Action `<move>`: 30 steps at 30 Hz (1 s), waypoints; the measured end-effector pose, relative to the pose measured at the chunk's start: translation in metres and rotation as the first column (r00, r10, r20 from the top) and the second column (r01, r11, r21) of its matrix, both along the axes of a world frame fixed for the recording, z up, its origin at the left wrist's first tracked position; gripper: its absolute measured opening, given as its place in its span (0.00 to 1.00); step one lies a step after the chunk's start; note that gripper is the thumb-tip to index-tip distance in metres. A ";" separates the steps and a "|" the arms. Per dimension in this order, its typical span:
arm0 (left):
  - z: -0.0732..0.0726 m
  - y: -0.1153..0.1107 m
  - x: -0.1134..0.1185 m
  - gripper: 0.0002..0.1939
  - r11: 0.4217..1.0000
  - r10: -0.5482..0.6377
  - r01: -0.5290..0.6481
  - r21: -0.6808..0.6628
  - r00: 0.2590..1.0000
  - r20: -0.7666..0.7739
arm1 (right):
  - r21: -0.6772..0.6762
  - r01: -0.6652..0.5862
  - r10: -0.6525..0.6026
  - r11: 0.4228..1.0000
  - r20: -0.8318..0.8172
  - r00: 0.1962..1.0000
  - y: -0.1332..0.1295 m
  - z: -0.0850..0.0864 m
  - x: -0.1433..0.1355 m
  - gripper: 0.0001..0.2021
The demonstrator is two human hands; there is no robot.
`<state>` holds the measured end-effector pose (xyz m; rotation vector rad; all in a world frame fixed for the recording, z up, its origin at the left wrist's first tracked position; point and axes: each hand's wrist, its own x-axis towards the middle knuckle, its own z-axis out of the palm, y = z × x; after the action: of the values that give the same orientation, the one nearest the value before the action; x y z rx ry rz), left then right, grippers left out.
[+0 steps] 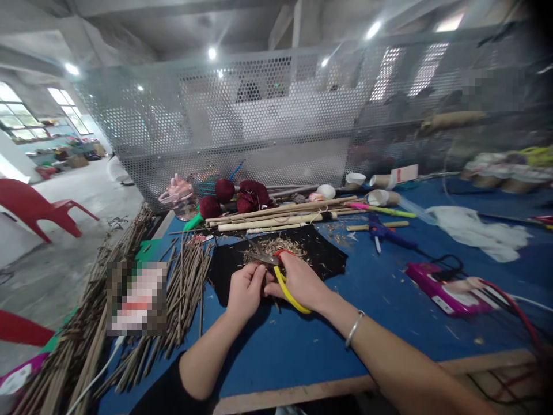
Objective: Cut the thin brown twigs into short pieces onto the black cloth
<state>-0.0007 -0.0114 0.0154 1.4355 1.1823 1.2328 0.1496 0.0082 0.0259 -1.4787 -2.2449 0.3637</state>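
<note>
My right hand [298, 282] is closed around scissors [283, 285] with a yellow and a red handle loop. Their metal blades point left, over a pile of small wood-coloured chips [289, 246]. Close beside it, my left hand [246, 288] is closed in a pinch near the blades; what its fingers hold is too small and hidden to make out. The chips lie on a black cloth [224, 268] under both hands. To the left of the cloth, many thin brown sticks [184, 288] are spread in a loose bundle.
Longer twigs [82, 323] lie along the table's left edge, near a blurred-out phone-like object [137, 298]. Behind the cloth are pale sticks [276, 222] and dark red yarn balls [248, 196]. A blue glue gun [384, 230] and a purple power strip [449, 291] with cords lie to the right.
</note>
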 end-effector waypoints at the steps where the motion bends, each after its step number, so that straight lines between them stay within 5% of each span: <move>1: 0.001 0.000 0.000 0.18 1.000 0.001 -0.001 -0.003 1.000 0.010 | 0.001 0.000 0.000 1.000 0.001 1.000 0.000 0.000 0.000 0.26; 10: 0.001 0.000 0.000 0.17 0.999 0.036 -0.033 0.037 0.997 -0.066 | -0.040 0.084 -0.081 0.996 0.062 0.995 -0.002 0.000 -0.004 0.24; 20: -0.004 0.005 0.000 0.17 0.996 0.055 -0.052 -0.076 0.997 0.047 | -0.143 0.117 -0.105 0.983 0.089 0.990 0.005 -0.008 -0.003 0.21; 30: -0.006 0.010 -0.002 0.16 0.988 0.088 -0.070 -0.136 0.988 0.126 | -0.071 0.128 -0.119 0.989 0.114 0.986 0.003 -0.009 0.000 0.22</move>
<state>-0.0030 -0.0013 0.0091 1.2027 1.2159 1.2602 0.1493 0.0115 0.0166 -1.7074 -2.2307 0.3424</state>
